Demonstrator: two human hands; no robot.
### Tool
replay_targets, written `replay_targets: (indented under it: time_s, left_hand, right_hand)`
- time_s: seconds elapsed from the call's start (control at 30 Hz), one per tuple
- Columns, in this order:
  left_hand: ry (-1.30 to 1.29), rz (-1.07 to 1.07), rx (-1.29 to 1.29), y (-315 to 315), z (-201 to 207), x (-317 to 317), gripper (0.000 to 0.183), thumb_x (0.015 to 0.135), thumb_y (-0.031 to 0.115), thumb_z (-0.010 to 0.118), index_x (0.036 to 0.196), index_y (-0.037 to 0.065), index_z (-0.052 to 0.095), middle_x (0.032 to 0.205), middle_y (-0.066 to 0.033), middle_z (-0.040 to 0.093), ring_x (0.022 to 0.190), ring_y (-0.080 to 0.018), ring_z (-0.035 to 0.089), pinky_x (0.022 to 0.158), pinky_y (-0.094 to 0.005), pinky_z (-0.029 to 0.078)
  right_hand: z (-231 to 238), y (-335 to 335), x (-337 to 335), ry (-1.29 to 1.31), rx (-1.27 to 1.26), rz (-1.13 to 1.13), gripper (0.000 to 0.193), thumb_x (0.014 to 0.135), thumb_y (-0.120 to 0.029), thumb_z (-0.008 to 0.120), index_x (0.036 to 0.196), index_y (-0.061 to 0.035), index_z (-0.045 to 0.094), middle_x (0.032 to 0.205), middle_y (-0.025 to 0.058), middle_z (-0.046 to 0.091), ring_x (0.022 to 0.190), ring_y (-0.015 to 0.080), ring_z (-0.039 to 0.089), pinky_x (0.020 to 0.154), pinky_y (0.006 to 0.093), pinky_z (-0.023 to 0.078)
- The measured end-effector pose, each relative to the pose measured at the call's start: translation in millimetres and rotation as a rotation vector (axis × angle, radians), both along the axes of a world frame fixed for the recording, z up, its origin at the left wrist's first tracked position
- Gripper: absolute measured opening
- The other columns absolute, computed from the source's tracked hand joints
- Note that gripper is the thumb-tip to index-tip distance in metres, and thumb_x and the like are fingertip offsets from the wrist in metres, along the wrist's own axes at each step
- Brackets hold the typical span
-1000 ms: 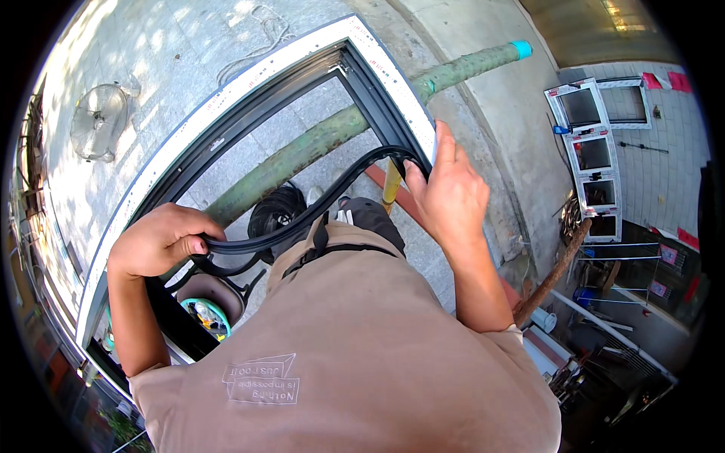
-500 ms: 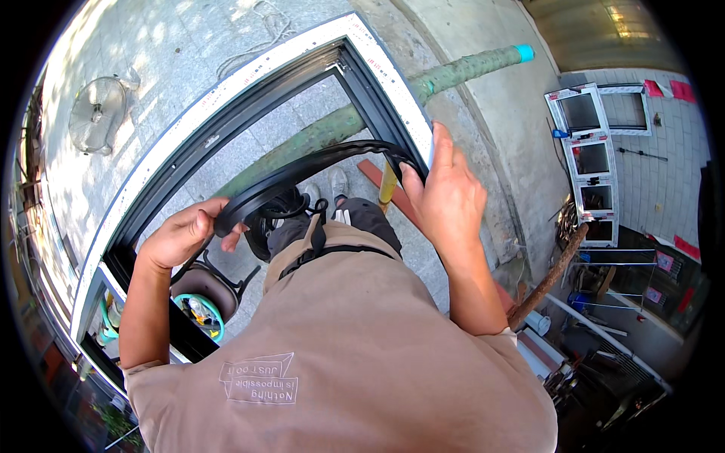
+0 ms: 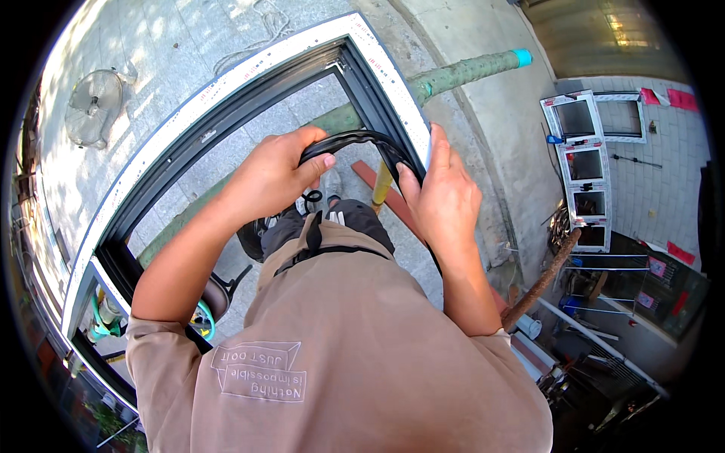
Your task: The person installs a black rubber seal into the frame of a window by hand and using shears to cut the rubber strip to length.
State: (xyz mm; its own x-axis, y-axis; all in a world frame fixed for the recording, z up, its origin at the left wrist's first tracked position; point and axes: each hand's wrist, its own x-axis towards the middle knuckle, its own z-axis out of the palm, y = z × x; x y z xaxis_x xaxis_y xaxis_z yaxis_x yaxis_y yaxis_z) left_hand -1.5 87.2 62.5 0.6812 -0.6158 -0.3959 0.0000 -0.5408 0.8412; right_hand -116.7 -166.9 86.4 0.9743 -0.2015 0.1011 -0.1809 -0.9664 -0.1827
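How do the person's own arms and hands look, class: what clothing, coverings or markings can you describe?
The left hand and right hand are bare: no gloves, rings, watches or bracelets show. The forearms are uncovered too. Both upper arms enter the short, plain sleeves of a tan fabric shirt, which has a pale outlined print.

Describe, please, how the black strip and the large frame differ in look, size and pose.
The strip is black, while the frame is white around its outside and dark within. The strip is slender; the frame is far larger. The strip arches between the left hand and right hand, whereas the frame's sides meet at an angle. Both have dark surfaces.
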Motion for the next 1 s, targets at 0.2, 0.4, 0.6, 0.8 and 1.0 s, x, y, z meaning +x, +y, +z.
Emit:
replay_targets:
  time_s: [0.2,0.4,0.6,0.8,1.0]
  left_hand:
    - [-0.390,0.135,-0.055,-41,-19,-16,0.037,0.113,0.028,0.069,0.147,0.013,0.069,0.098,-0.0234,0.078,0.096,-0.0475,0.075,0.081,-0.0525,0.059]
    - [-0.362,0.068,-0.029,-49,-19,-5,0.029,0.114,0.032,0.066,0.134,0.014,0.075,0.086,-0.0234,0.075,0.085,-0.0481,0.074,0.074,-0.0571,0.057]
    - [-0.321,0.068,0.006,-57,-11,8,0.028,0.109,0.034,0.070,0.120,0.011,0.080,0.079,-0.0236,0.074,0.080,-0.0481,0.074,0.073,-0.0569,0.058]
    - [-0.383,0.028,-0.047,-57,-15,17,0.029,0.108,0.035,0.071,0.112,0.009,0.081,0.080,-0.0241,0.074,0.081,-0.0487,0.074,0.074,-0.0571,0.058]
    - [-0.385,0.015,-0.110,-55,-33,16,0.022,0.104,0.026,0.077,0.119,0.010,0.076,0.083,-0.0228,0.075,0.082,-0.0473,0.075,0.072,-0.0569,0.059]
  right_hand:
    - [-2,0,0,0.006,-0.009,0.005,0.086,0.090,-0.030,0.091,0.161,-0.0048,0.051,0.110,0.0236,0.076,0.092,0.0430,0.079,0.076,0.0529,0.063]
    - [0,0,2,0.021,0.044,-0.010,0.086,0.091,-0.034,0.092,0.161,-0.0046,0.052,0.117,0.0236,0.077,0.098,0.0450,0.079,0.083,0.0547,0.062]
    - [0,2,8,0.052,0.127,-0.108,0.070,0.095,-0.036,0.089,0.149,-0.0038,0.059,0.112,0.0244,0.079,0.098,0.0472,0.079,0.085,0.0567,0.061]
    - [2,7,17,0.125,0.074,-0.165,0.058,0.096,-0.036,0.086,0.136,-0.0019,0.060,0.102,0.0269,0.079,0.094,0.0482,0.078,0.083,0.0575,0.060]
    - [2,5,18,0.144,0.086,-0.127,0.070,0.089,-0.039,0.093,0.136,-0.0007,0.058,0.105,0.0273,0.078,0.095,0.0496,0.078,0.085,0.0571,0.061]
